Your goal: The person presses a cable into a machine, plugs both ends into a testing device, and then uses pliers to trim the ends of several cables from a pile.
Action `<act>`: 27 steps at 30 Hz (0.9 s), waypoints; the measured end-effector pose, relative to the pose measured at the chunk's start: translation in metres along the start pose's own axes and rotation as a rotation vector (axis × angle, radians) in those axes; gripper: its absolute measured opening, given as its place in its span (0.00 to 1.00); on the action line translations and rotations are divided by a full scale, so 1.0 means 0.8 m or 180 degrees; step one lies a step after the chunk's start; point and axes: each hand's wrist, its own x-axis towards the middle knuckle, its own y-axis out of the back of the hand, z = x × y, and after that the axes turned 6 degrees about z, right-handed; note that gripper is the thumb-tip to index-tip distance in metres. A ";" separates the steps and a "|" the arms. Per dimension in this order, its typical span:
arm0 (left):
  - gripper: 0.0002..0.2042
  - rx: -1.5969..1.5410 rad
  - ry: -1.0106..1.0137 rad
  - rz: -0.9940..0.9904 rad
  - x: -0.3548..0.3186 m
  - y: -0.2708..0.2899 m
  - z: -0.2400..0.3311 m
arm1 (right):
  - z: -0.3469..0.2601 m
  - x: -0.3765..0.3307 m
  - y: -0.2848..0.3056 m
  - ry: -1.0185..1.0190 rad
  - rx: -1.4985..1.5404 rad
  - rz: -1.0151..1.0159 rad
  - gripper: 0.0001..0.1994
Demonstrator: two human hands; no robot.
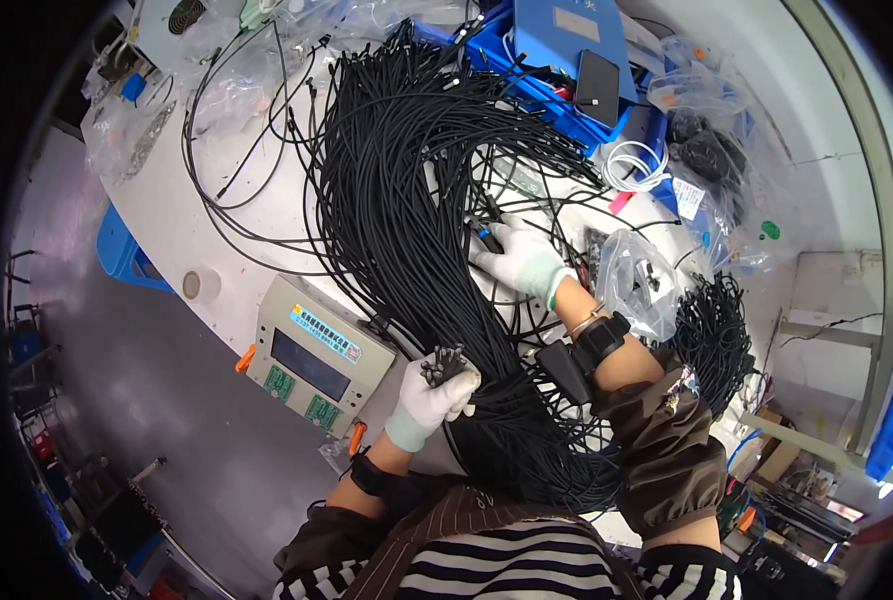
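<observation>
A large heap of black cables [397, 170] lies across the table in front of me in a long curved bundle. My left hand [429, 398], in a white glove, is closed round a bunch of cable ends [445, 366] near the heap's lower left side. Beyond it and to the right, my right hand [525, 262], also gloved, reaches in at the heap's right edge. Its fingers are closed on a small black hand tool with a blue band [488, 238], whose exact kind is partly hidden by fingers and cables.
A beige tester with a display [311, 366] stands left of my left hand. Blue bins [557, 100] hold a dark phone-like device [598, 80] at the back. On the right are a coiled white cable [635, 166], a clear plastic bag [639, 285] and another black cable pile [715, 335].
</observation>
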 end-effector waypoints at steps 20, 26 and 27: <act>0.09 -0.0124 0.0024 0.0251 0.013 -0.073 0.042 | -0.013 -0.242 0.096 -0.0177 0.4328 -0.0938 0.23; 0.08 0.0612 -0.0552 -0.0268 -0.008 -0.123 0.050 | -0.001 -0.300 0.078 -0.0126 0.4813 -0.0512 0.25; 0.08 0.0781 -0.0666 -0.0270 -0.011 -0.129 0.051 | 0.003 -0.305 0.073 -0.0084 0.4757 -0.0457 0.26</act>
